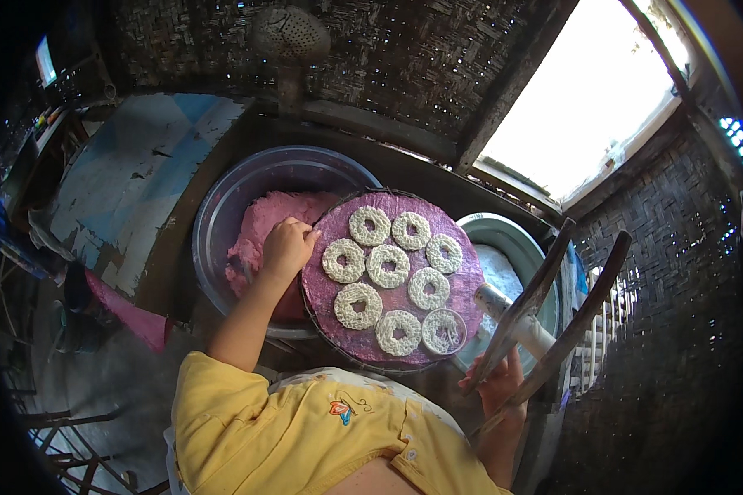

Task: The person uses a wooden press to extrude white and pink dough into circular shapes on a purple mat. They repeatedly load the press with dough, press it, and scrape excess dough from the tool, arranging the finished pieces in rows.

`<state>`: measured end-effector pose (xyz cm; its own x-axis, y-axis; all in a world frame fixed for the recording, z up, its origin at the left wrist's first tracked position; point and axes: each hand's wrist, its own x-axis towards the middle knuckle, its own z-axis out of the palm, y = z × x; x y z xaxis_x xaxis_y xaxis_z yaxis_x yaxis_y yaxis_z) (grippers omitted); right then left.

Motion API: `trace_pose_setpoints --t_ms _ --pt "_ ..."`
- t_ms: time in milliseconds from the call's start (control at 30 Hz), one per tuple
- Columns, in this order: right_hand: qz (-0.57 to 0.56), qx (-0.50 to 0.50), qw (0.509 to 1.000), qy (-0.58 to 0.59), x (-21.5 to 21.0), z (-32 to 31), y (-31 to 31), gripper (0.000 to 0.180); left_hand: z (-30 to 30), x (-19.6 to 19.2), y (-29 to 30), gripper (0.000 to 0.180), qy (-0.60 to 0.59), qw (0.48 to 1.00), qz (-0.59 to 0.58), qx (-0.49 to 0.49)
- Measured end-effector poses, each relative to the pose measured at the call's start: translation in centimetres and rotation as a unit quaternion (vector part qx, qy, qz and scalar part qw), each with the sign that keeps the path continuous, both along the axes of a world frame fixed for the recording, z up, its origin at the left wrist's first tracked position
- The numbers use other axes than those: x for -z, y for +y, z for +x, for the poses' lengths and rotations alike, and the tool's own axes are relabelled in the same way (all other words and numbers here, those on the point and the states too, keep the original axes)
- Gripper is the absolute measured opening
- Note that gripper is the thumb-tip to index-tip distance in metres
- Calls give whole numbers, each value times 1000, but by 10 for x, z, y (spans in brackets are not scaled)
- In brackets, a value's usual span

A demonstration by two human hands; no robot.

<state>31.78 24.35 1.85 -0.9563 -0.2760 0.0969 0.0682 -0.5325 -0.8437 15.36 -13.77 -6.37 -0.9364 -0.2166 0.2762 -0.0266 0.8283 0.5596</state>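
Observation:
A round, purple-lined tray (399,283) bears several white, rough-textured rings (387,266). Around the ring at its front right sits a clear round mould (462,330). My left hand (285,252) is closed, with its fingers bent together at the tray's left rim, over a basin (215,247) of pink crumbly dough (281,219). What those fingers pinch, if anything, is hidden. At the right, my right hand (504,381) is wrapped around a tool with two long wooden handles (582,318) and a white tube (494,301). The handles partly cover that hand.
A pale green basin (479,223) with white material (497,268) stands under the tool, right of the tray. A worn blue-and-white board (132,173) lies at the left. Woven walls (396,70) and a bright window (586,99) border the space. A perforated skimmer (291,37) hangs behind.

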Motion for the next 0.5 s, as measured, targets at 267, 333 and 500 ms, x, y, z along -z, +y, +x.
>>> trace_pose_setpoints --t_ms 267,333,500 --pt "38 32 999 -20 1 7 4 121 0 -15 9 13 198 979 9 49" --pt "43 31 999 -14 2 9 5 121 -7 -14 7 15 178 983 23 33" --pt "58 6 998 -3 7 10 10 119 -28 7 -5 19 99 991 81 26"
